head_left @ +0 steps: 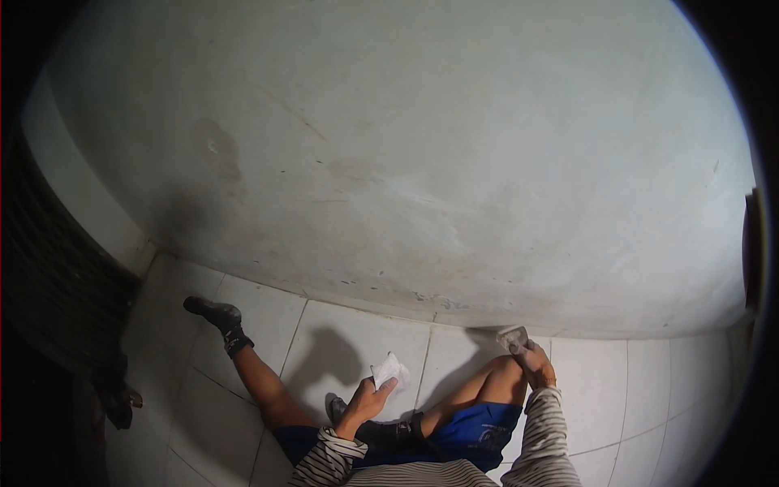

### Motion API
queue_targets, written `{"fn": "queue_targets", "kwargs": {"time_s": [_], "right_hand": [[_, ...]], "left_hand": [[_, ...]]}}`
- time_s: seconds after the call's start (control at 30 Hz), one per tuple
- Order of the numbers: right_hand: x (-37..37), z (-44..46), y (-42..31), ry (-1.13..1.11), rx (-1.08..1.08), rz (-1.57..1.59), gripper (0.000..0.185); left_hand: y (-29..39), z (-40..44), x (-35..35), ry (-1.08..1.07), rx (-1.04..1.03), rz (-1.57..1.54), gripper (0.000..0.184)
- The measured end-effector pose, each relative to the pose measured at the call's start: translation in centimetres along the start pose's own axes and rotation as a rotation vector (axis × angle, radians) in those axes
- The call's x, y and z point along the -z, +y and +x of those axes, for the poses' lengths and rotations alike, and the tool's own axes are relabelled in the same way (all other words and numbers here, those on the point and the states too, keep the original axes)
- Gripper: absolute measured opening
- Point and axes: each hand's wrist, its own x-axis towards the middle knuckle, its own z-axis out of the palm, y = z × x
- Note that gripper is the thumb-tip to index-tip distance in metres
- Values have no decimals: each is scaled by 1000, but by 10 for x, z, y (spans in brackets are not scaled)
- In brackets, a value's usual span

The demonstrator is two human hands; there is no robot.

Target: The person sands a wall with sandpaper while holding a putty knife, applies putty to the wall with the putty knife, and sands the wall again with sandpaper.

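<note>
My left hand (367, 406) is closed round the lower edge of a small flat piece coated in white putty-like material (387, 369), held above the floor between the legs. My right hand (535, 365) grips what looks like a putty knife (511, 337), its flat, smeared blade pointing toward the base of the wall, beside the right knee. The blade appears apart from the wall. Fingers wrap over the knife's handle, so most of it is hidden. A pale wall (454, 178) with scuffs, stains and whitish smeared patches fills the view ahead.
White floor tiles (251, 316) meet the wall along a low skirting edge. My legs are spread on the floor, with a dark boot (215, 311) at the left. A dark slatted surface (65, 260) stands at far left, near dark objects (118, 394) on the floor.
</note>
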Motion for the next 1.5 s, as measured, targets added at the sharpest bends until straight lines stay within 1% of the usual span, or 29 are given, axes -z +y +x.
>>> {"fn": "queue_targets", "kwargs": {"time_s": [0.07,0.1,0.2,0.23,0.3,0.33,0.37,0.43,0.47,0.5,0.57,0.6,0.63,0.7,0.77,0.8,0.83,0.9,0.97,1.0,1.03,1.1,1.17,1.23,1.27,1.33,1.37,1.43,1.5], "right_hand": [[6,5,2,73,70,-280,43],[5,6,3,67,79,-288,43],[2,3,3,101,113,-249,30],[0,3,-1,98,124,-263,30],[-5,-1,-10,-6,26,8,30],[13,23,18,-14,-12,-35,31],[12,20,18,-21,-3,-51,31],[0,2,0,-64,77,17,32],[-3,-3,-10,-8,24,-221,35],[-1,0,-9,-12,35,-234,35],[5,5,-7,-31,127,-543,37],[-4,-9,-22,-31,105,-469,37],[-23,-23,-32,-90,123,-3,35],[-18,-10,-28,-140,68,-280,33],[-62,-47,-74,-198,44,-209,29],[-81,-61,-97,-274,160,-201,26],[-91,-60,-99,-338,173,-9,26],[-117,-75,-129,-380,225,11,29],[-138,-87,-155,-343,239,-12,30],[-146,-89,-164,-318,247,-21,31],[-154,-91,-174,-312,249,-26,31],[-162,-96,-190,-317,316,-109,33],[-165,-98,-198,-298,353,-144,29],[-167,-100,-205,-282,377,-115,30],[-170,-102,-208,-281,375,-116,30],[-179,-110,-212,-289,429,-61,31],[-183,-114,-216,-289,426,-59,31],[-195,-123,-228,-354,487,61,36],[-212,-119,-237,-355,539,20,33]], "left_hand": [[-2,1,-1,-34,17,-68,38],[-1,1,0,-23,12,-74,38],[7,5,7,-19,28,41,37],[12,8,10,7,8,12,36],[19,20,20,76,-59,-52,35],[23,26,27,114,-72,-46,34],[34,33,38,153,-88,-37,33],[63,46,60,324,-246,-7,30],[86,52,73,423,-322,-1,28],[114,59,87,526,-401,6,25],[170,71,119,692,-666,59,22],[196,79,133,796,-702,85,21],[219,90,146,899,-733,114,21],[260,117,168,1083,-1030,221,24],[288,135,175,1238,-1054,304,25],[294,145,176,1245,-1054,292,25],[298,155,178,1268,-1121,305,29],[306,167,179,1292,-1192,307,34],[312,170,179,1368,-1286,434,44],[312,174,177,1306,-1292,470,57],[310,171,174,1307,-1292,461,57],[309,158,163,1182,-1100,517,61],[308,160,160,1199,-1098,543,64],[312,151,155,1121,-992,544,58],[310,151,154,1121,-990,542,58],[306,149,154,1095,-1073,461,40],[302,143,157,1093,-1072,462,40],[285,125,162,875,-914,43,20],[263,109,157,685,-812,-355,20]]}}
